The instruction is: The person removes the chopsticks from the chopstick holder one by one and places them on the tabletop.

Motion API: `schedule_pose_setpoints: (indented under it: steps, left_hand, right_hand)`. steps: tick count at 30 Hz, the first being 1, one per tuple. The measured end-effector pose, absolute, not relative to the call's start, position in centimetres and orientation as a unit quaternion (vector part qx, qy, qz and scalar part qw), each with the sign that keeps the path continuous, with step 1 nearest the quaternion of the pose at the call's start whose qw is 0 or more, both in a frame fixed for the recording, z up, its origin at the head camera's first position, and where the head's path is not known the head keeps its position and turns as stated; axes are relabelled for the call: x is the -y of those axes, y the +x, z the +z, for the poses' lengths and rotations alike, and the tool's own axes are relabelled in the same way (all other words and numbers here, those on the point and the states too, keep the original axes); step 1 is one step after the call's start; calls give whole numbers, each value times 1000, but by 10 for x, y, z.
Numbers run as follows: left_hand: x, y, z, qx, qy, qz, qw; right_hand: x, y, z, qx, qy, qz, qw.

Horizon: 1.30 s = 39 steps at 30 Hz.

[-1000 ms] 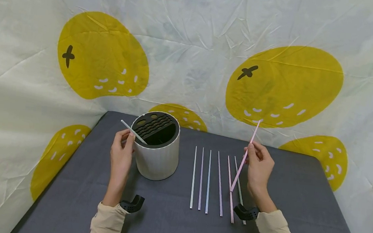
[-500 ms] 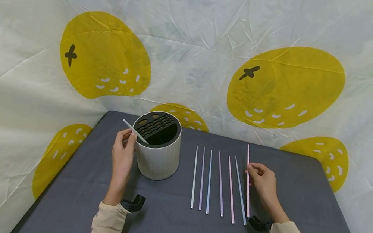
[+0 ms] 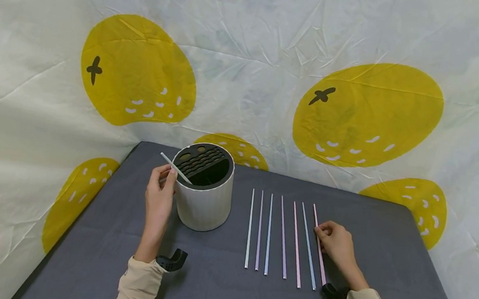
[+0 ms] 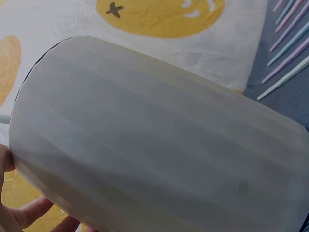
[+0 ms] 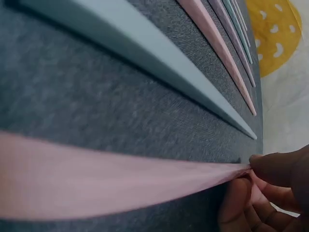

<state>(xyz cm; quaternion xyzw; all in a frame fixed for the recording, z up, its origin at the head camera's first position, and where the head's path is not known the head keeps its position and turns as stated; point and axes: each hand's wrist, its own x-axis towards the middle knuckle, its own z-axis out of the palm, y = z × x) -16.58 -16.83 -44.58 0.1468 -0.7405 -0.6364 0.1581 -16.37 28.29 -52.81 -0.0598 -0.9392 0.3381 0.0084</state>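
The right hand (image 3: 336,243) pinches a pink stick (image 3: 319,244) flat on the mat, far right of the holder (image 3: 203,199). The left hand (image 3: 159,194) grips a white stick (image 3: 175,168), apparently at the holder's rim; it could snag a slot and tip it.

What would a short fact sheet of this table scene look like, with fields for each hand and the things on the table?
Left hand: left hand pinches a white stick at the rim of the holder.
Right hand: right hand pinches the pink stick lying on the table.
Holder: white cylinder holder, upright, black slotted top.
Row: seven sticks lie side by side; the pink one is rightmost, next to a light blue stick.
Surface: grey table.
Backdrop: white cloth with yellow fruit shapes.
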Motion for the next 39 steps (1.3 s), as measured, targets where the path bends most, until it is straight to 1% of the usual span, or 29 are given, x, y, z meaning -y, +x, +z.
schedule_pose_setpoints:
  steps: [3,9,15,20,23,28,33,39]
  left_hand:
    - [167,-166,-444,741,144,-636,157]
    - [166,-167,-444,740,137,-640,153]
    - [164,-170,-443,745,131,-636,153]
    - [164,-170,-443,744,129,-638,153]
    - [165,-168,-443,740,131,-642,154]
    - [167,-165,-444,735,137,-645,161]
    - [167,-164,-445,736,139,-644,158]
    - [167,-164,-444,734,145,-644,158]
  right_hand:
    - [-283,-164,-529,943,-58,328,13]
    - [-283,-162,-528,945,-62,323,4]
    - [-282,-162,-525,961,-44,274,22]
    - [-272,-165,-513,970,-23,240,32]
    - [-260,-170,-506,967,25,249,46]
    - [-227,-180,-487,950,141,271,61]
    - [-190,-186,-459,929,197,308,67]
    - [-151,-192,-428,888,248,364,131]
